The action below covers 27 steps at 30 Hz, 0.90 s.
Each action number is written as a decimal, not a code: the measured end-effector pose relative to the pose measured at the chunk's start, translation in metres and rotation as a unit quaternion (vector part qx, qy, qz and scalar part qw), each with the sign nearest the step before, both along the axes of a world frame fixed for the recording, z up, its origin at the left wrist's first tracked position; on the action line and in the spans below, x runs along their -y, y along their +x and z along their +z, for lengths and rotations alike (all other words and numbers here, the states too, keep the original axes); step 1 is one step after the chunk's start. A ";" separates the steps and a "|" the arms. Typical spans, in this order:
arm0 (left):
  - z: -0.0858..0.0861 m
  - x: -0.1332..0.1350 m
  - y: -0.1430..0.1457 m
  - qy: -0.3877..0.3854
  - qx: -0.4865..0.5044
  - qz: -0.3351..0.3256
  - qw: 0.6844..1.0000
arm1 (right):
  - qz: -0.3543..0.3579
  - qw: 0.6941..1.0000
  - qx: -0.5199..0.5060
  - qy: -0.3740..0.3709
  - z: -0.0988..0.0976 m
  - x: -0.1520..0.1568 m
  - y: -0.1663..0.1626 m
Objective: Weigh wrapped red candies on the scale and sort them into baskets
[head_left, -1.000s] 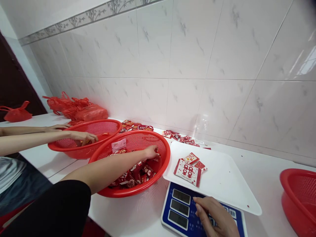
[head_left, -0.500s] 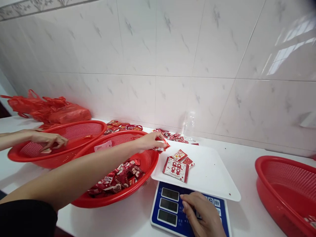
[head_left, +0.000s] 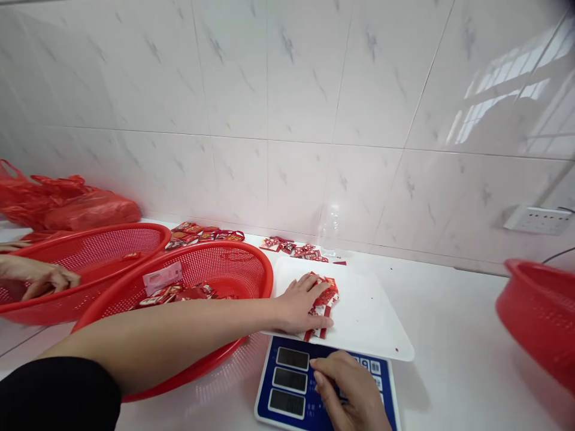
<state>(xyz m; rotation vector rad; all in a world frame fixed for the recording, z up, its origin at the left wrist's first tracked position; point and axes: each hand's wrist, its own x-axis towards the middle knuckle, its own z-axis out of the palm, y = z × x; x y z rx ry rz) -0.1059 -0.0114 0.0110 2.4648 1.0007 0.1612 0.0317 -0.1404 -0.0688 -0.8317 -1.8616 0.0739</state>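
Head view: the left hand (head_left: 300,304) lies on the packets (head_left: 325,297) on the white tray (head_left: 372,314) of the scale (head_left: 287,383). Its fingers are spread over the packets and the thumb is at their near edge; I cannot tell whether it grips them. The right hand (head_left: 354,395) rests on the scale's keys beside the displays, fingers curled together, holding nothing. The left forearm crosses the near basket (head_left: 224,263), which touches the tray and holds more packets. Behind it stands a second basket (head_left: 90,245), with another person's hand (head_left: 42,278) inside. Red bags (head_left: 72,206) lie by the wall and loose packets (head_left: 294,246) behind the tray. A third basket (head_left: 539,317) is at the right, well apart, on the tabletop (head_left: 449,371)
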 end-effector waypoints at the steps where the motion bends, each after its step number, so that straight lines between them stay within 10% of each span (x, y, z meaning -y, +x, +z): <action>1: -0.002 0.001 0.004 0.010 -0.002 -0.007 1.000 | -0.007 1.000 -0.006 -0.001 0.000 0.000 0.000; 13: -0.005 -0.029 0.045 0.050 0.037 -0.050 0.997 | -0.019 1.000 -0.023 -0.004 -0.001 0.001 -0.002; 18: 0.005 -0.038 0.047 -0.045 0.073 -0.092 0.992 | -0.028 0.999 -0.043 -0.019 -0.006 0.002 -0.004; 27: 0.044 -0.073 -0.068 0.013 0.169 0.134 0.976 | -0.001 1.000 0.013 0.001 -0.002 0.004 0.003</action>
